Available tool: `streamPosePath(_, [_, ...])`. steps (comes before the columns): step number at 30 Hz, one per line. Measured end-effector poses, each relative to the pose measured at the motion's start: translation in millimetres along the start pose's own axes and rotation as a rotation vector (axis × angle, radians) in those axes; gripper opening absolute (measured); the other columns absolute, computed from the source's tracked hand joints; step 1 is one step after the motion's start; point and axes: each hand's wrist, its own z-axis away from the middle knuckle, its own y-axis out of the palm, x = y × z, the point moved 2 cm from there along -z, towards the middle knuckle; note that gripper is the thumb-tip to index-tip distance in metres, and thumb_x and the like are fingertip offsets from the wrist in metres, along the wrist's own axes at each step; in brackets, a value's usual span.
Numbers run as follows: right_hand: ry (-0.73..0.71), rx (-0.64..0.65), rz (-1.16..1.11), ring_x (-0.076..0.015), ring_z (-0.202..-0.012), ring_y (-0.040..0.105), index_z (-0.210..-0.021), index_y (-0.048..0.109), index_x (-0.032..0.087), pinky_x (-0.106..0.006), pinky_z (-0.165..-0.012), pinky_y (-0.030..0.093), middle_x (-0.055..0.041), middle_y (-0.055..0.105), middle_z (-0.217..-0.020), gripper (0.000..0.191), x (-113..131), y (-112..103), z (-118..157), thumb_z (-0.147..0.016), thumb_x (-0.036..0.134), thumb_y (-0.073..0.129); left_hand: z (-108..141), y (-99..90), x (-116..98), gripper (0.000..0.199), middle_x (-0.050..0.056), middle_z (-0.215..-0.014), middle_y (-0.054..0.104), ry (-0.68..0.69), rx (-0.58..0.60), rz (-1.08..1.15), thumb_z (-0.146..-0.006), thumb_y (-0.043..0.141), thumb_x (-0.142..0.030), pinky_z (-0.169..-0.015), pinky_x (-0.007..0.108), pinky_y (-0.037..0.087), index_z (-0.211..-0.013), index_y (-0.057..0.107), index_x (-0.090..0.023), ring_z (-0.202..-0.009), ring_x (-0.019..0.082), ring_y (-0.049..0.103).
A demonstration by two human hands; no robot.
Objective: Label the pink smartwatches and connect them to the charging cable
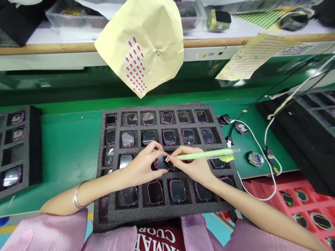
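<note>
A dark grey foam tray (125, 214) lies in front of me, with purple-framed smartwatch bodies such as this watch (155, 192) in its pockets. My left hand (149, 158) grips the edges of one smartwatch (163, 162) between thumb and fingers, over a middle pocket. Its dark screen faces up. My right hand (192, 164) is closed around a light green pen (209, 153), which points off to the right. At the right fingertips is a small white sticker (167, 158) with a red mark, close to the watch's upper edge. The fingers hide part of that watch.
Yellowish backing sheets with red arrow stickers (136, 66) hang from the shelf edge (73, 47). Another foam tray (34, 150) stands at left, and stacked black trays (300, 139) at right. A white cable (274, 174), a loose watch (241, 128) and a red tray (309, 198) lie right.
</note>
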Motion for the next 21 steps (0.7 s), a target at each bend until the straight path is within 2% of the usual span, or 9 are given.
streamPosePath(8, [0.0, -0.027, 0.006, -0.0124, -0.048, 0.051, -0.06, 0.064, 0.017, -0.022, -0.045, 0.038, -0.0009, 0.062, -0.055, 0.02, 2.4, -0.2, -0.3, -0.075, 0.031, 0.066, 0.6, 1.6, 2.9, 0.032, 0.007, -0.107, 0.049, 0.003, -0.005, 0.004, -0.077, 0.064, -0.019, -0.079, 0.034, 0.051, -0.108, 0.056, -0.019, -0.092, 0.02, 0.057])
streamPosePath(12, [0.019, -0.063, -0.01, -0.0117, -0.047, 0.049, -0.06, 0.063, 0.017, -0.022, -0.043, 0.036, -0.0005, 0.061, -0.054, 0.02, 2.5, 0.1, -1.0, -0.075, 0.03, 0.066, 0.6, 1.7, 3.5, 0.033, 0.007, -0.108, 0.049, -0.008, 0.01, 0.007, -0.077, 0.064, -0.018, -0.08, 0.034, 0.052, -0.109, 0.056, -0.019, -0.092, 0.02, 0.057])
streamPosePath(21, [0.008, -0.037, -0.004, -0.0123, -0.047, 0.05, -0.06, 0.063, 0.018, -0.022, -0.043, 0.037, -0.0005, 0.06, -0.054, 0.023, 2.3, -0.4, 1.2, -0.076, 0.034, 0.068, 1.3, 1.1, 3.4, 0.031, 0.007, -0.108, 0.048, 0.019, 0.009, 0.005, -0.077, 0.064, -0.017, -0.082, 0.035, 0.05, -0.107, 0.055, -0.018, -0.096, 0.021, 0.056])
